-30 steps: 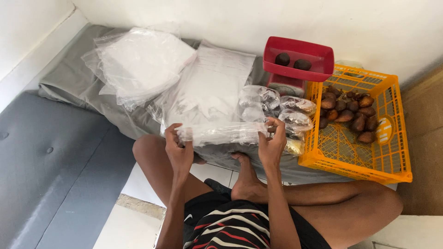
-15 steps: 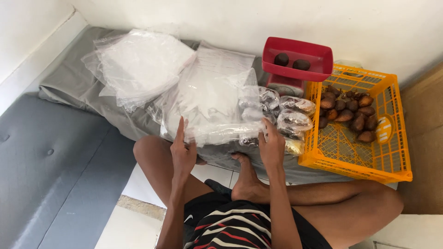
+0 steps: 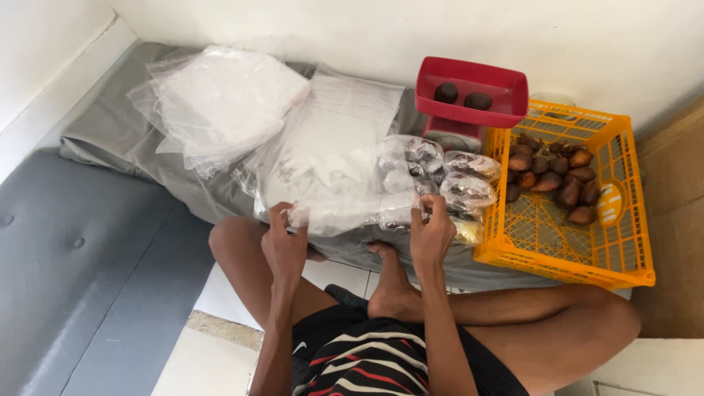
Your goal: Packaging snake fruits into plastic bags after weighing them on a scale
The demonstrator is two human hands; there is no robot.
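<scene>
My left hand [image 3: 284, 242] and my right hand [image 3: 433, 233] each pinch one end of a clear plastic bag [image 3: 345, 213], held flat and stretched between them just above my knees. The bag lies at the near edge of a stack of clear plastic bags [image 3: 334, 147] on a grey cushion. Right beside my right hand sit several filled bags of brown fruit [image 3: 455, 176].
A yellow plastic basket [image 3: 572, 257] with several brown scaly fruits [image 3: 554, 176] stands at the right. A red scale tray [image 3: 473, 99] holding two fruits is behind it. Another heap of clear bags [image 3: 220, 103] lies at the back left. A grey padded seat [image 3: 81, 279] is left.
My hands lowered onto the stack with open fingers half a second ago, and now grip the ends of one bag and hold it taut.
</scene>
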